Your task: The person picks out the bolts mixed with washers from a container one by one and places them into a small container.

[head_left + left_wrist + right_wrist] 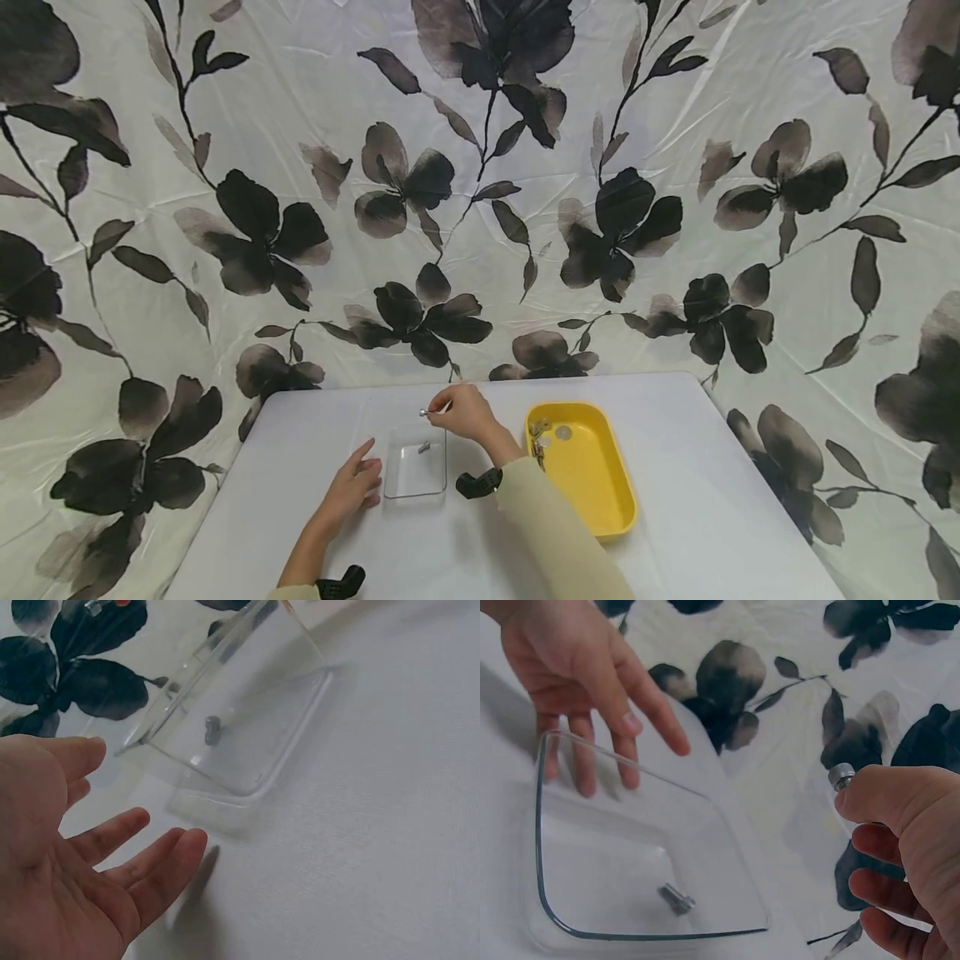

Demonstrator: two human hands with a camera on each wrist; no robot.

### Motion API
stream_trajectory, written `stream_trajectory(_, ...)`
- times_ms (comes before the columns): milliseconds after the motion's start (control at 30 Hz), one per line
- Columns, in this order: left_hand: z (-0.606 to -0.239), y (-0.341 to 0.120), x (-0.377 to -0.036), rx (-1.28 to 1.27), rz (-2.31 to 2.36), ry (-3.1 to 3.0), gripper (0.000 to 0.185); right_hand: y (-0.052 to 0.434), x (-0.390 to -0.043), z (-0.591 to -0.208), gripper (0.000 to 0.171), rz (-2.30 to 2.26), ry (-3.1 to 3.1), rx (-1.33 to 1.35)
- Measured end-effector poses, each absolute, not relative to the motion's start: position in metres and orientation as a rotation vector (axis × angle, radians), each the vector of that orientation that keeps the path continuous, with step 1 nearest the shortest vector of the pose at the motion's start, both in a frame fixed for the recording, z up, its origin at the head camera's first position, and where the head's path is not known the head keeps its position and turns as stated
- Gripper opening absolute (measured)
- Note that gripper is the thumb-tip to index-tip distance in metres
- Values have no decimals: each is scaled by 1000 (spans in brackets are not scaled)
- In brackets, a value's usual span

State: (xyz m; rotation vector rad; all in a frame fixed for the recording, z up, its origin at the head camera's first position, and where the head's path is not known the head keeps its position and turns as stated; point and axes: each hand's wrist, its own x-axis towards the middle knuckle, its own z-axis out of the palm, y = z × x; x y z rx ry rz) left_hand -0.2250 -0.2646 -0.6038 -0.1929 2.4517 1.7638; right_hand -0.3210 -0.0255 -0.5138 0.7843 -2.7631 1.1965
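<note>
My right hand (467, 414) pinches a silver bolt (841, 775) between thumb and fingertips, above the far edge of a clear square container (414, 482). Only the bolt's round head shows past the thumb in the right wrist view; its shank is hidden. Inside the container lies another silver bolt (676, 898), on its side near the far right corner. To the left of the container is my left hand (348, 490), fingers spread and holding nothing. Its fingertips (193, 844) stand near the container's side.
A yellow tray (596, 479) stands on the white table (697, 500), right of the container and partly behind my right sleeve (558, 533). Several small metal parts (537, 442) and a flat round disc (563, 432) lie in its far left part. A floral cloth (525, 250) hangs behind the table.
</note>
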Motion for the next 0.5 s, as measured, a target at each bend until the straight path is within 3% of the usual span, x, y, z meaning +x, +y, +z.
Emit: stream_trajectory(500,-618,-261,-228,-130,1911,2375,59,-40,-317,-530,4,1251,-2797,781)
